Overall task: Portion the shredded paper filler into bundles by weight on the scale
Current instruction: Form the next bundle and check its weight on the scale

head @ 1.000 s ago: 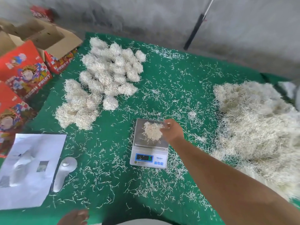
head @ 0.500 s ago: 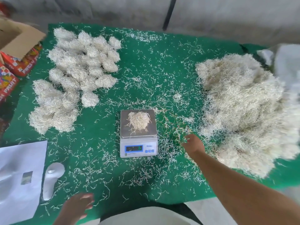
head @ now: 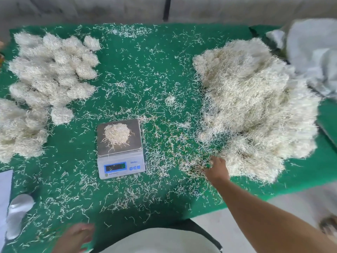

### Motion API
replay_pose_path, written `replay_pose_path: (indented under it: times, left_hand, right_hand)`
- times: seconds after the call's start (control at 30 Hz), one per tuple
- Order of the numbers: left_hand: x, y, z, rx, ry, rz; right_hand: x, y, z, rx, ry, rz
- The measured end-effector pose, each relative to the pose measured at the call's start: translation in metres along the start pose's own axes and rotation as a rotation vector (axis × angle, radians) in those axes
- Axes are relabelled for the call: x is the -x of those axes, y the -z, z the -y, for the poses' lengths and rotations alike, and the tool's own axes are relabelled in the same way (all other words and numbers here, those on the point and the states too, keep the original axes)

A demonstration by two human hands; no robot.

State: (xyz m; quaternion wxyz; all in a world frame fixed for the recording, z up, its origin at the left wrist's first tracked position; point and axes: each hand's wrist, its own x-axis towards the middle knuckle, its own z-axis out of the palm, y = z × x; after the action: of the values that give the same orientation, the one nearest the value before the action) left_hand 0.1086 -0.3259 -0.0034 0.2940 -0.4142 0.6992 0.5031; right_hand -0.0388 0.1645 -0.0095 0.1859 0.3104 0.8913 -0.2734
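Surface (head: pixel 164 73): open lane at centre, 12 o'clock from scale (head: pixel 120 148), loose shreds only. Bundles (head: pixel 52 70) block 10 o'clock; big pile (head: pixel 255 106) blocks 2–3 o'clock. Near edge, 6 o'clock: passable, shreds underfoot.

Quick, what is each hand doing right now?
Left hand: open, holding nothing, resting low on the green mat.
Right hand: at the big shred pile; its grip cannot be told.
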Motion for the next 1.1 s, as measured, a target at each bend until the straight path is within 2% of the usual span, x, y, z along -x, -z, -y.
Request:
replay_pose_path:
  times: [0.13, 0.23, 0.33, 0.5, 0.63, 0.7, 0.8, 0.93, 1.0, 1.1]
  left_hand:
    - [0.014, -0.030, -0.018, -0.042, -0.001, 0.067]
    - [0.024, -0.048, -0.028, -0.139, -0.021, 0.015]
    - [0.035, -0.071, -0.046, -0.282, -0.069, -0.013]
    - [0.059, -0.127, -0.095, -0.372, -0.117, -0.011]
    - [0.082, -0.186, -0.147, -0.360, -0.081, 0.112]
    - [0.089, -0.213, -0.175, -0.267, -0.072, 0.207]
    - [0.107, -0.248, -0.205, -0.345, -0.190, 0.409]
    - [0.114, -0.278, -0.224, -0.246, -0.258, 0.542]
    - [0.111, -0.291, -0.224, -0.249, -0.264, 0.550]
    - [0.104, -0.299, -0.221, -0.221, -0.236, 0.423]
  right_hand:
    - [-0.018, 0.013, -0.032, -0.026, -0.045, 0.008]
    - [-0.034, 0.019, -0.056, -0.028, -0.017, -0.027]
    - [-0.044, 0.024, -0.066, -0.139, 0.033, -0.098]
    - [-0.034, 0.028, -0.055, -0.356, 0.222, -0.047]
    - [-0.005, 0.029, -0.042, -0.529, 0.396, -0.024]
    - [0.012, 0.029, -0.035, -0.591, 0.418, 0.016]
    - [0.037, 0.026, -0.028, -0.622, 0.482, 0.104]
    - [0.063, 0.024, -0.023, -0.716, 0.572, 0.332]
    - [0.069, 0.023, -0.027, -0.708, 0.586, 0.396]
    - [0.073, 0.025, -0.035, -0.784, 0.527, 0.402]
